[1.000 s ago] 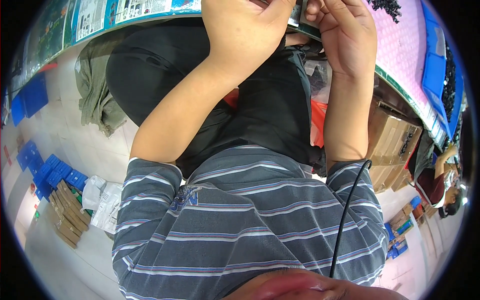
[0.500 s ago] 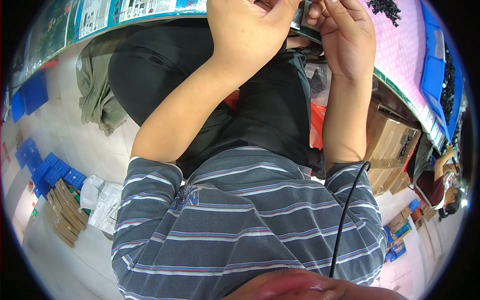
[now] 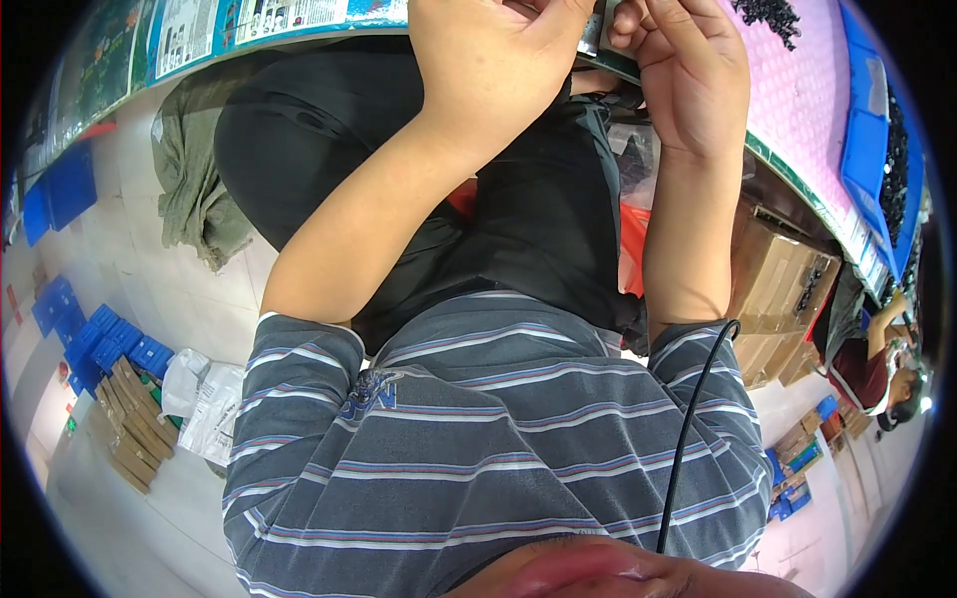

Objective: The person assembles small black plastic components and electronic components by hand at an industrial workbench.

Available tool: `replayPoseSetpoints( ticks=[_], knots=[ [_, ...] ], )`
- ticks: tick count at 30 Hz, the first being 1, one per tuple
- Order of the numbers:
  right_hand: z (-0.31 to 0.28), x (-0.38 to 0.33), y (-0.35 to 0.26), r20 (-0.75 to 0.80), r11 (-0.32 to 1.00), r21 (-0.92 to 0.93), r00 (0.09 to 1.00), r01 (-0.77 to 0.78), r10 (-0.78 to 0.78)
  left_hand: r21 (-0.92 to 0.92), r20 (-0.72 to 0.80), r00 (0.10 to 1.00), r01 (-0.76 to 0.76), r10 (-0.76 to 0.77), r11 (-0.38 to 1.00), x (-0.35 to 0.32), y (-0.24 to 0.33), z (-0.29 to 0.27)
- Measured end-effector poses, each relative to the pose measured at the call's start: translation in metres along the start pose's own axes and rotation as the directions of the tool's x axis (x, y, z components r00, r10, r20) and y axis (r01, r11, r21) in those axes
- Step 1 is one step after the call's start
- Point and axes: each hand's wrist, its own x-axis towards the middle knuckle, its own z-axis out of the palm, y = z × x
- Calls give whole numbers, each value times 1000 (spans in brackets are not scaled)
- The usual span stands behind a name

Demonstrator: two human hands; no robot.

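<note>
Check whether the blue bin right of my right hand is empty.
Not empty: small black pieces show inside the blue bin, beyond its near wall. How full, I cannot tell.

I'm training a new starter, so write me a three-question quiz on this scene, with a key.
1. True or false: the small black parts lie on the pink textured sheet.
2. Which is nearer the blue tray: the left hand or the right hand?
3. Fill in: the cable over the striped shirt is ___.

Key: 1. True. 2. The right hand. 3. Black.
</note>
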Motion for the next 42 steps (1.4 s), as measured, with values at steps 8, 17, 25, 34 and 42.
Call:
replayPoseSetpoints(
  ticks=[8, 17, 25, 34, 42],
  knots=[
    [3, -1, 0, 1, 1000, 10, 1000, -9, 9, -7, 1, 1000, 0, 0, 1000, 0, 1, -2],
    [1, 0, 0, 14, 1000, 13, 1000, -8, 8, 0, -3, 1000, 9, -9, 1000, 1, 2, -1],
    [4, 0, 0, -2, 1000, 7, 1000, -6, 6, -42, -7, 1000, 28, -28, 999, 1, 1, 0],
    [1, 7, 14, 226, 906, 422, 968, 5, -111, 2, 11, 1000, 1, -1, 1000, 1, 2, -5],
    [-2, 0, 2, -13, 1000, 9, 1000, -12, 13, 45, -10, 996, -89, 89, 995, -2, -5, 1]
  ],
)
